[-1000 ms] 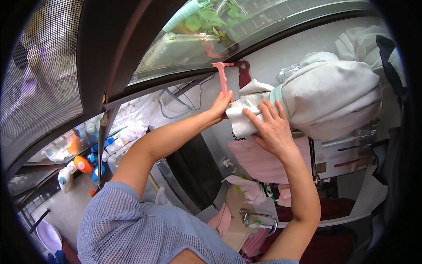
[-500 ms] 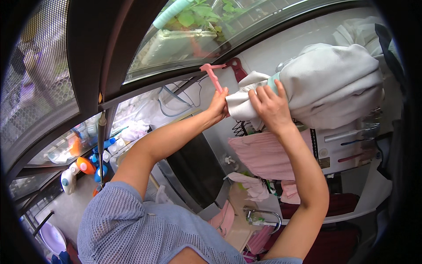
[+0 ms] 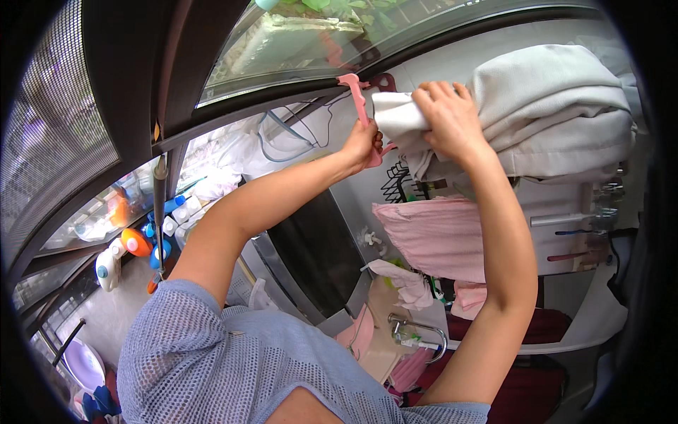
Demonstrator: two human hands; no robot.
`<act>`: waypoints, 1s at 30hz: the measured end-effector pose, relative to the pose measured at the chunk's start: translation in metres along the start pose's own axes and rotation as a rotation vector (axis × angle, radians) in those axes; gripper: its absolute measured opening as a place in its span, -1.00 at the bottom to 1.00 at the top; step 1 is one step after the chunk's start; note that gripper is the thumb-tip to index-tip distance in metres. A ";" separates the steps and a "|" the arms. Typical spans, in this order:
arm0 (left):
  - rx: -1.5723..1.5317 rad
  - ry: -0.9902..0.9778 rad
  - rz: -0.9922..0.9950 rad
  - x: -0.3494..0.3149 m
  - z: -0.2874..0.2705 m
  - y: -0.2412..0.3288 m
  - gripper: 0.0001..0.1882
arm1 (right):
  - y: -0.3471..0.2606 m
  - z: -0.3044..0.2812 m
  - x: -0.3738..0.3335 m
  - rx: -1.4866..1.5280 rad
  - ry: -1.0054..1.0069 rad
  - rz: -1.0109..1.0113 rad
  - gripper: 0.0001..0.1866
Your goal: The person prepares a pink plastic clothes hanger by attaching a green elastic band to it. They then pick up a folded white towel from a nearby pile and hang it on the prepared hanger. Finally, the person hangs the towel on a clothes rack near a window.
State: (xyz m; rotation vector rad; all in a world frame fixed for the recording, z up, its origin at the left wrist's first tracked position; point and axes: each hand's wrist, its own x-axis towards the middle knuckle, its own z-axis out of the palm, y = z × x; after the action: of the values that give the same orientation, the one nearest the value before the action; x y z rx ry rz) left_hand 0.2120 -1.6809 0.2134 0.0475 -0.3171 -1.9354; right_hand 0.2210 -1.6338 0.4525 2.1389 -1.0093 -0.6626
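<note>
My left hand (image 3: 363,145) is closed round a pink plastic hanger (image 3: 359,100). One end of it rises above my fist beside the window frame, and another part sticks out below. My right hand (image 3: 452,120) grips a pale grey-white cloth (image 3: 551,92), fingers curled over its near folds. The cloth hangs bunched in a thick mass to the right of my hand, and its loose left end (image 3: 395,116) comes close to the hanger. What holds the cloth up is hidden under its folds.
A pink towel (image 3: 438,233) hangs below the cloth beside a black rack (image 3: 404,185). The window frame (image 3: 279,99) runs along the top left. Lower down are a curved metal tap (image 3: 424,326), a dark-topped washing machine (image 3: 318,261), and several bottles (image 3: 135,242) at the left.
My left hand has moved slightly up and right with the hanger and is now apart from the cloth. My right hand has moved up; the mint-green piece near its fingers is out of sight.
</note>
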 end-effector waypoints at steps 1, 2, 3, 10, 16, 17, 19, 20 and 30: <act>0.040 -0.067 -0.010 -0.001 0.000 0.003 -0.76 | -0.007 0.006 -0.002 -0.017 0.048 -0.026 -0.46; -0.047 -0.028 -0.007 -0.002 0.005 0.003 -0.79 | -0.014 0.011 -0.006 -0.035 0.096 -0.052 -0.45; -0.135 0.013 -0.013 -0.008 0.020 0.004 -0.80 | -0.022 0.016 -0.014 -0.011 0.114 -0.073 -0.43; -0.087 -0.032 0.006 -0.015 0.010 0.006 -0.73 | -0.108 0.054 -0.064 0.308 0.356 -0.055 -0.60; -0.075 0.008 -0.038 -0.012 -0.022 -0.013 -0.93 | -0.165 0.133 -0.083 1.527 0.068 0.833 -0.69; -0.099 0.034 -0.047 -0.013 -0.022 -0.016 -0.91 | -0.168 0.153 -0.081 1.795 0.047 1.005 -0.65; -0.131 0.043 -0.044 -0.017 -0.022 -0.020 -0.89 | -0.170 0.182 -0.075 2.193 0.041 1.234 -0.51; -0.149 0.049 -0.045 -0.020 -0.022 -0.021 -0.89 | -0.170 0.190 -0.072 2.297 0.075 1.208 -0.51; -0.027 0.149 -0.142 -0.027 -0.066 -0.016 -0.83 | -0.181 0.253 -0.044 3.027 0.466 1.328 -0.70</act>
State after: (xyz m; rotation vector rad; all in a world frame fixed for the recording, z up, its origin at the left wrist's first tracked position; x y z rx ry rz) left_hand 0.2195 -1.6636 0.1427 0.1995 -0.1923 -2.0630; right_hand 0.1090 -1.6026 0.1613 -0.2410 1.0798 -1.4288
